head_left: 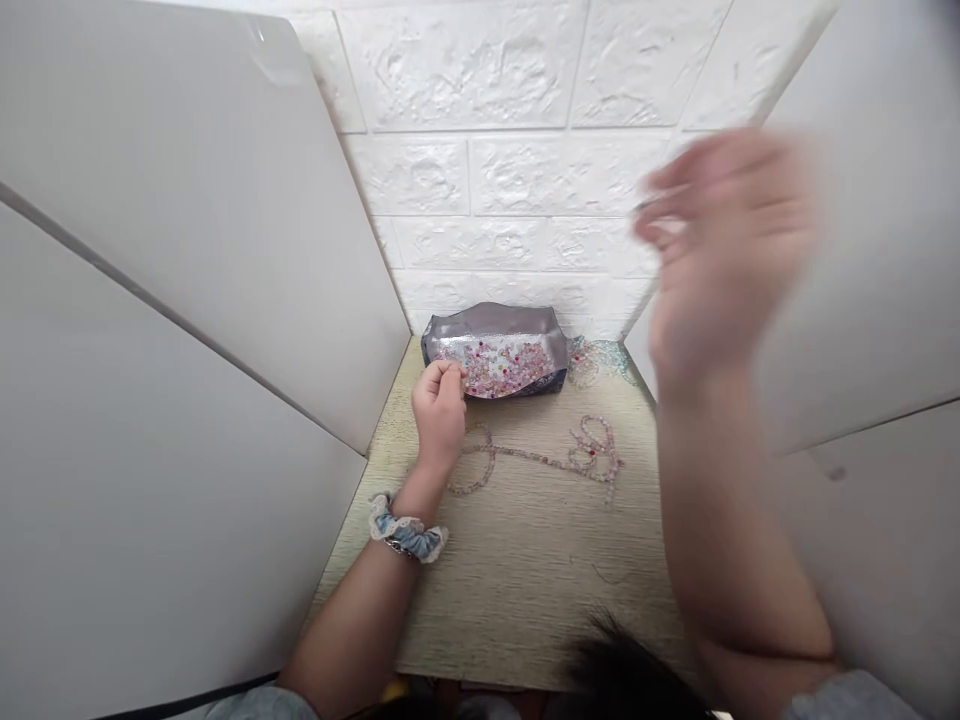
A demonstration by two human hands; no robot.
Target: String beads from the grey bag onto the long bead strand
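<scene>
Left hand (440,415): grip pressed together at the front lip of a foil pouch (480,325), fingertips hidden, can't tell if it's pinching foil or a bead. Pouch lies at the far end of the table (525,570) against the wall, crinkled grey, open, holding pink and clear beads (499,368). Right hand (724,250) raised over the table's right side, motion-blurred, grip unreadable. Strung beads (536,460) lie looped just in front of the pouch; pale bead coil (589,362) just beside it. Fabric scrunchie (405,530) on left wrist. White brick-textured wall (480,190) behind, smooth pale panel (172,300) at left.
</scene>
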